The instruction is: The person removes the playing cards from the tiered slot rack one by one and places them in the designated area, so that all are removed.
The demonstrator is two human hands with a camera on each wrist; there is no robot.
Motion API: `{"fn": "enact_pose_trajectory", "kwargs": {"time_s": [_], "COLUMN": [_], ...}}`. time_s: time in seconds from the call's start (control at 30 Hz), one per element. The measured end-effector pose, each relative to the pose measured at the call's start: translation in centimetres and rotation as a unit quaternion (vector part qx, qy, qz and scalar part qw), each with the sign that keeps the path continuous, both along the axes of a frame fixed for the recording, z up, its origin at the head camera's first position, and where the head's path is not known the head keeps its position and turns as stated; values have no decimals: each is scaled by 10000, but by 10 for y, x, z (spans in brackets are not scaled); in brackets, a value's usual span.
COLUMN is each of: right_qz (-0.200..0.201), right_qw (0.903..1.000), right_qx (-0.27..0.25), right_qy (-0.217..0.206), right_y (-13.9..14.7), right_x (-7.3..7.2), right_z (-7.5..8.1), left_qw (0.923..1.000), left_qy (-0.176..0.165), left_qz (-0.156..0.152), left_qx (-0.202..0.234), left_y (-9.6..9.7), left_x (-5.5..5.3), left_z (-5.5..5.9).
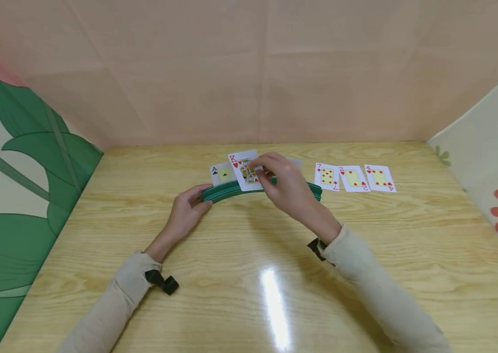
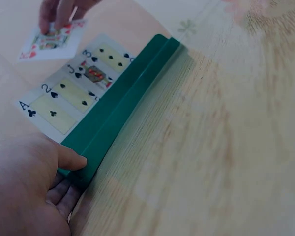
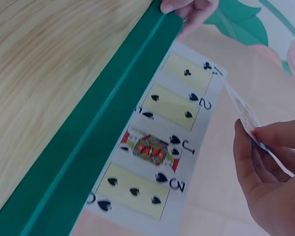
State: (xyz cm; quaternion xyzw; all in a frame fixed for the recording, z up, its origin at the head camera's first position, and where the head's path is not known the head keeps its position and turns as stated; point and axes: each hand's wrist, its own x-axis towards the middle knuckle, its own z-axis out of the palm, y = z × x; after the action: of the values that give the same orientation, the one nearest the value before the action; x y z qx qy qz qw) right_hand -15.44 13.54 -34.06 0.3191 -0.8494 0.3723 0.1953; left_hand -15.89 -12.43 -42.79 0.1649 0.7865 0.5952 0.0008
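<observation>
Hands, 2: left hand (image 1: 184, 213) grips the left end of green rack (image 2: 120, 105), long axis left-to-right; right hand (image 1: 290, 189) pinches king of hearts (image 1: 243, 171), apart from 4 racked cards (image 3: 155, 145).

The card holder (image 3: 101, 118) is green, the king card (image 1: 244, 171) white with red hearts.

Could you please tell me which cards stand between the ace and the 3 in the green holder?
The 2 of spades and the jack, with the 2 of spades next to the ace; both wrist views show them.
</observation>
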Motion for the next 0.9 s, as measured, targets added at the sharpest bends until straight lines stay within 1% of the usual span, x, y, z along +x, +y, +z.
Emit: {"fn": "enact_pose_trajectory", "kwargs": {"time_s": [0.1, 0.33, 0.6, 0.73, 0.9], "right_qz": [-18, -199, -446, -557, -771], "right_qw": [9998, 9985, 9962, 9944, 9911], "right_qx": [-121, -181, -207, -176, -147], "right_qy": [139, 483, 726, 882, 1073], "right_y": [7, 24, 44, 58, 78], "right_x": [2, 6, 8, 9, 13], "right_z": [2, 5, 14, 16, 21], "left_qw": [10000, 10000, 10000, 10000, 9999], "left_qy": [14, -41, -4, -36, -100], "left_qz": [-16, 22, 36, 51, -6], "left_qx": [-19, -58, -84, -76, -84], "left_y": [-1, -1, 0, 2, 5], "left_x": [1, 2, 2, 2, 1], "left_z": [0, 0, 3, 2, 0]}}
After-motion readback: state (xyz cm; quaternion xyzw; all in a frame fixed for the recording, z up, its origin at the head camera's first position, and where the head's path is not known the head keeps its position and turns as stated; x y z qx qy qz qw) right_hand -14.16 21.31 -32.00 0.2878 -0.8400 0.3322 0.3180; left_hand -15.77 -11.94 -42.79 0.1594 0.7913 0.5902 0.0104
